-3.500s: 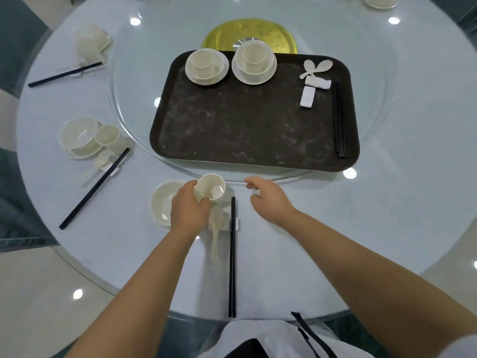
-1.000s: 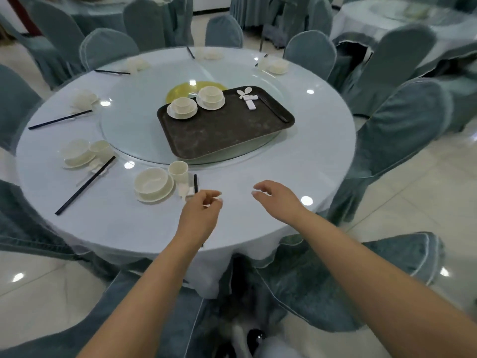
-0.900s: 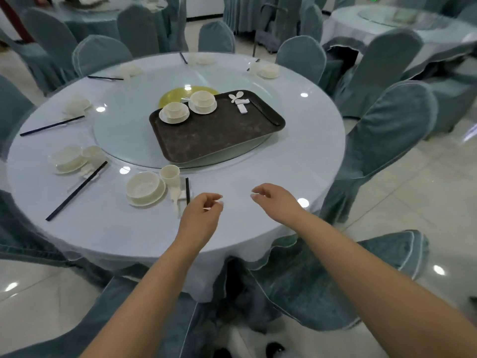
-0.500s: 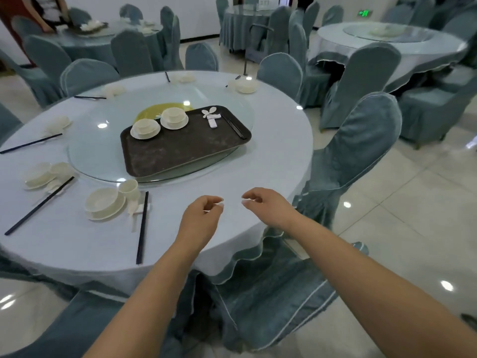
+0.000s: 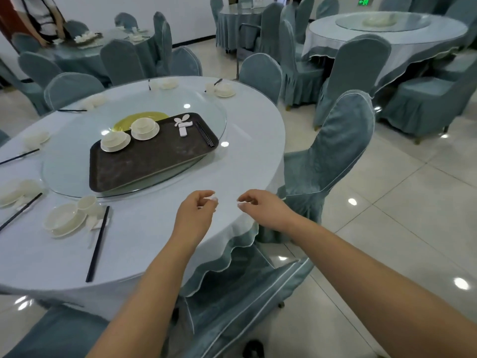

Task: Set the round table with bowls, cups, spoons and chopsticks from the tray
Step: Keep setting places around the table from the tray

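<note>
While both hands hang loosely curled and hold nothing, the left hand (image 5: pixel 194 215) and right hand (image 5: pixel 263 210) float near the tray (image 5: pixel 144 161).

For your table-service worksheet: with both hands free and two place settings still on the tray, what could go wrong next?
1. The tray sits on the glass turntable, far from both hands; reaching across could turn it or tip the stacked cups and bowls.
2. The nearest setting's chopsticks end near the table edge; a passing sleeve might knock them off.
3. The chair stands close by, so a trip seems possible.
</note>
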`<state>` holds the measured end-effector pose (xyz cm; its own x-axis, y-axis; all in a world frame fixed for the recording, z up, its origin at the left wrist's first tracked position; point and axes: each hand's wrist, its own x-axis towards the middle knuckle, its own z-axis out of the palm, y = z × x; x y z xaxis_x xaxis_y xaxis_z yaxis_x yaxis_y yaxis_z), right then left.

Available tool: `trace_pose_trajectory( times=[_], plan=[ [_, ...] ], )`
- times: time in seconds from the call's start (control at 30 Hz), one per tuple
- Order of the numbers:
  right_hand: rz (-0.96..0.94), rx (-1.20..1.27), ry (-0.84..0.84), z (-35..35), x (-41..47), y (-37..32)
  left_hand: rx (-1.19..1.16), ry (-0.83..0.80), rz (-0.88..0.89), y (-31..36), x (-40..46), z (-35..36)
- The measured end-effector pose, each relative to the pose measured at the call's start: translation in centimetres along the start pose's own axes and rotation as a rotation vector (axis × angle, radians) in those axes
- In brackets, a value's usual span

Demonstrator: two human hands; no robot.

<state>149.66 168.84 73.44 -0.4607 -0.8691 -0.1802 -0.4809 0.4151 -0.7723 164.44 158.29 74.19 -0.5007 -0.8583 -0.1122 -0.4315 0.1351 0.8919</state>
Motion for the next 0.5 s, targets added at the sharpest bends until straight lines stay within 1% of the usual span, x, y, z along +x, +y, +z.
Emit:
trace_pose_trajectory(
  times=[0.17,0.33,0.5],
  plan=[
    [-0.016,-0.047,-0.012,-0.7,3.7,0.0,-0.015,0.002,0.001,-0.1,3.3,1.0],
    [-0.035,-0.088,-0.026,-1.4,7.7,0.2,0.025,0.041,-0.043,-0.1,6.6,1.1],
    [-0.045,-0.041,-0.053,-2.2,11.4,0.3,0.047,0.107,-0.079,0.3,8.7,0.9]
  ],
)
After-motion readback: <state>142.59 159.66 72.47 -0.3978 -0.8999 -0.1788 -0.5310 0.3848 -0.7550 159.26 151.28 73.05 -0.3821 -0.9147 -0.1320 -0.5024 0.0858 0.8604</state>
